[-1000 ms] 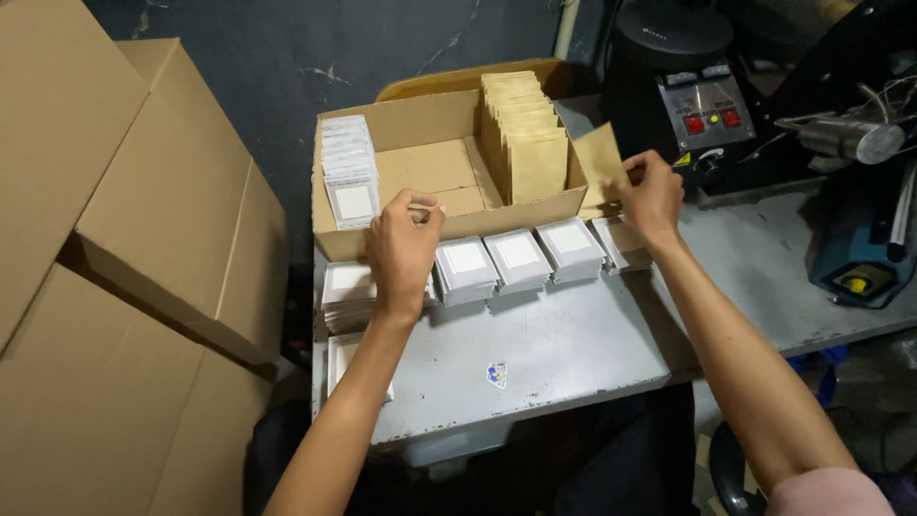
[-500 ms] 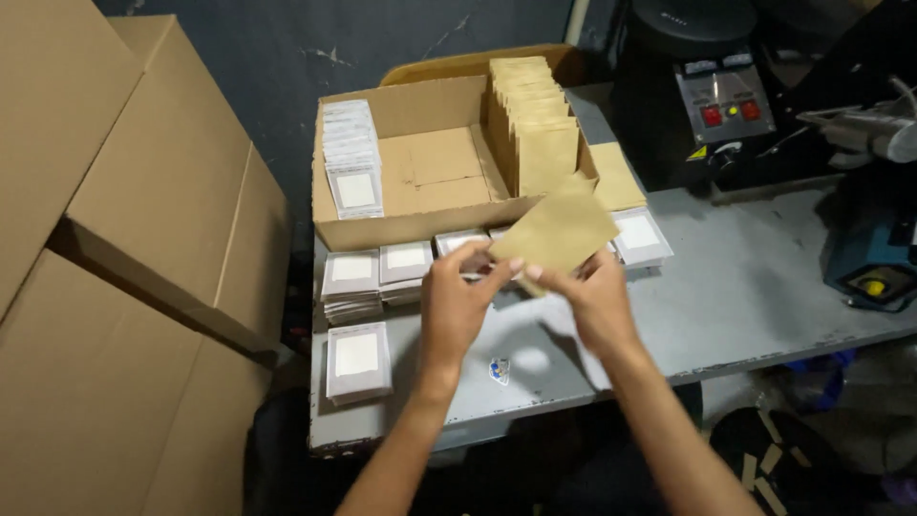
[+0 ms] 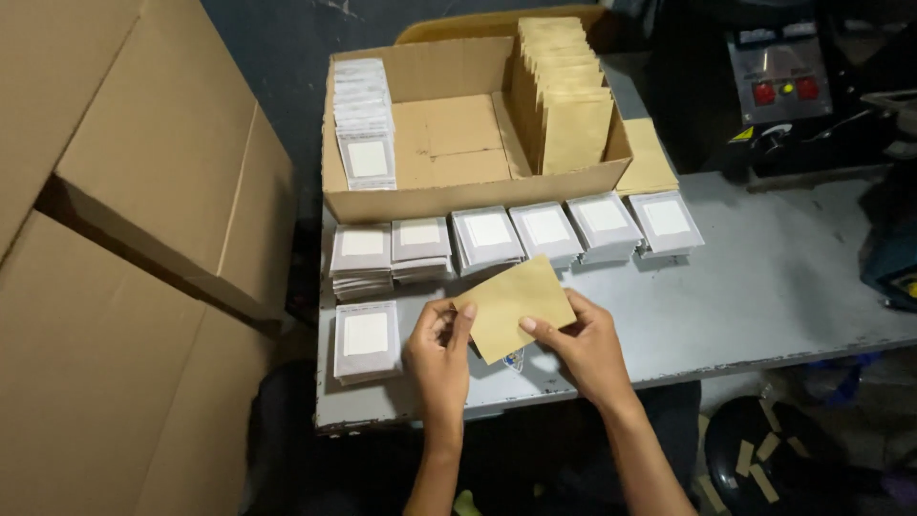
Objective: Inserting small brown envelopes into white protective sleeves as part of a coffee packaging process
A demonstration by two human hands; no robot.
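both hands, left hand (image 3: 437, 352) and right hand (image 3: 585, 346), palms down, fingers pinching a tilted brown envelope (image 3: 514, 304) above the table (image 3: 764, 287)

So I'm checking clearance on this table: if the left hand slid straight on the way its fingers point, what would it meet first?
The left hand points away from the person and slightly right, fingers on the brown envelope. Beyond that, it would probably meet the row of grey-and-white packet stacks in front of the cardboard box, though depth is unclear.

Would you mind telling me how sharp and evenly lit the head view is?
Head view: the hands and brown envelope are sharp and well lit; the table is evenly lit; the machine and floor sit in dark shadow; no glare.
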